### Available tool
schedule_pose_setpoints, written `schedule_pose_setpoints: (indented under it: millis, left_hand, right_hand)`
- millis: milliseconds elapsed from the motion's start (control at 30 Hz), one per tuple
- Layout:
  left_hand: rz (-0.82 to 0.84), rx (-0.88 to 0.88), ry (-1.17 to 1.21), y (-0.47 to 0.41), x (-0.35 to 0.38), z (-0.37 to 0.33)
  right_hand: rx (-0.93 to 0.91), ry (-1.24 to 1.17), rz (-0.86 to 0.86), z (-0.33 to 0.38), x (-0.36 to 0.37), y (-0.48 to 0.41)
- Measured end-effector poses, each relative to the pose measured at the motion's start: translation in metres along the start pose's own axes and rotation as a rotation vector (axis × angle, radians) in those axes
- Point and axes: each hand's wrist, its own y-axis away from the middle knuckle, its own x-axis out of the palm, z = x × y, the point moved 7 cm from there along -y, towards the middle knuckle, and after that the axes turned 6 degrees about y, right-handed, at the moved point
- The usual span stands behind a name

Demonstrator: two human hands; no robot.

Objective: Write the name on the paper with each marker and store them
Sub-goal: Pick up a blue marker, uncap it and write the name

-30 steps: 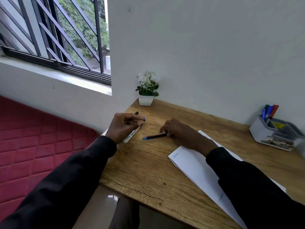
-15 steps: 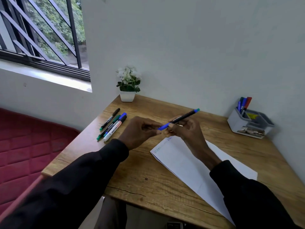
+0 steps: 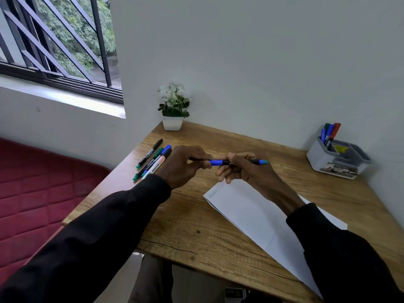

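- A grey desk organiser stands at the right edge of the frame, on the wooden desk and against the wall.
- Several stored markers with blue, green and red caps stand upright in its rear left compartment. A yellow item lies in the compartment beside them; what it is cannot be told.
- The held marker lies roughly level at frame centre, between both hands. It is raised above the desk, just above the upper corner of the paper.
- The left hand is curled round the marker's left end.
- The right hand is closed on the middle of the barrel, pinched between thumb and fingers. The teal end projects to the right of this hand.
- Green handwriting is visible at the paper's upper left corner.
- Four loose markers lie side by side on the desk, left of the left hand.
- A potted plant stands at the desk's rear corner.
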Motion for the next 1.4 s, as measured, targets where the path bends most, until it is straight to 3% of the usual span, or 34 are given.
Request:
schedule_pose_setpoints:
  millis: [167,400,600,800,967,1167,1400]
  left_hand:
    - [0.019,-0.034,0.007,-0.007,-0.004,0.012]
    - [-0.005,-0.235,-0.272,-0.008,-0.001,0.046]
    - [0.060,-0.334,-0.382,-0.012,0.007,0.057]
    - [0.057,-0.259,-0.191,-0.007,0.007,0.045]
    - [0.353,-0.243,0.097,0.007,0.025,0.032]
    - [0.482,-0.240,0.091,0.011,0.036,0.041]
    - [0.515,-0.178,0.034,0.010,0.037,0.044]
  right_hand:
    - [0.034,0.006,0.220,0.005,0.000,-0.002]
    - [0.030,0.085,-0.172,-0.005,-0.026,0.021]
    - [0.119,0.198,-0.265,-0.022,-0.012,0.044]
    - [0.129,0.088,-0.209,-0.026,0.009,0.050]
    - [0.046,0.109,-0.159,-0.029,0.018,0.052]
    - [0.060,0.204,-0.209,-0.038,0.019,0.052]
    - [-0.023,0.322,-0.206,-0.031,0.023,0.049]
